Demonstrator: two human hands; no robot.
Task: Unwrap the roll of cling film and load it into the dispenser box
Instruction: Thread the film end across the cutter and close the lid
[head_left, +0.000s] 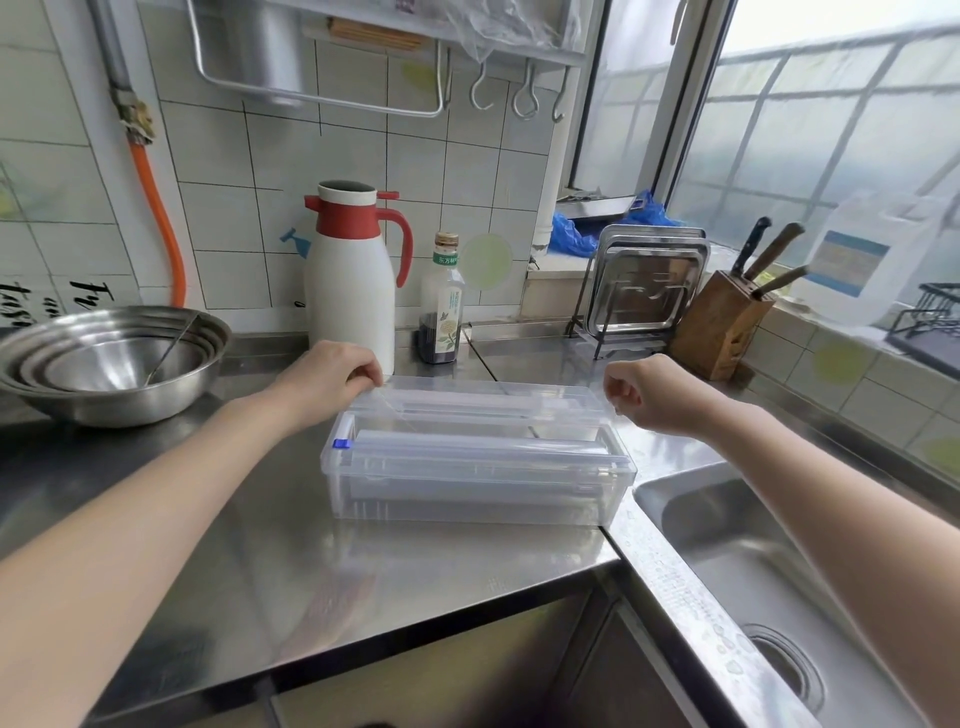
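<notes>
A clear plastic dispenser box (467, 501) stands on the steel counter with its lid (493, 400) folded back behind it. The cling film roll (478, 444) lies lengthwise inside the box, and a small blue slider (341, 443) sits at the box's left end. A sheet of film (395, 410) stretches up from the roll toward the back. My left hand (332, 376) pinches the film's left corner above the lid. My right hand (641, 392) is closed at the lid's right end, apparently pinching the film's other corner.
Stacked steel bowls (104, 364) sit at the left. A white and red thermos jug (350, 280) and a sauce bottle (444, 301) stand behind the box. Steel trays (644, 286) and a knife block (719, 325) are at the back right. A sink (779, 571) opens on the right.
</notes>
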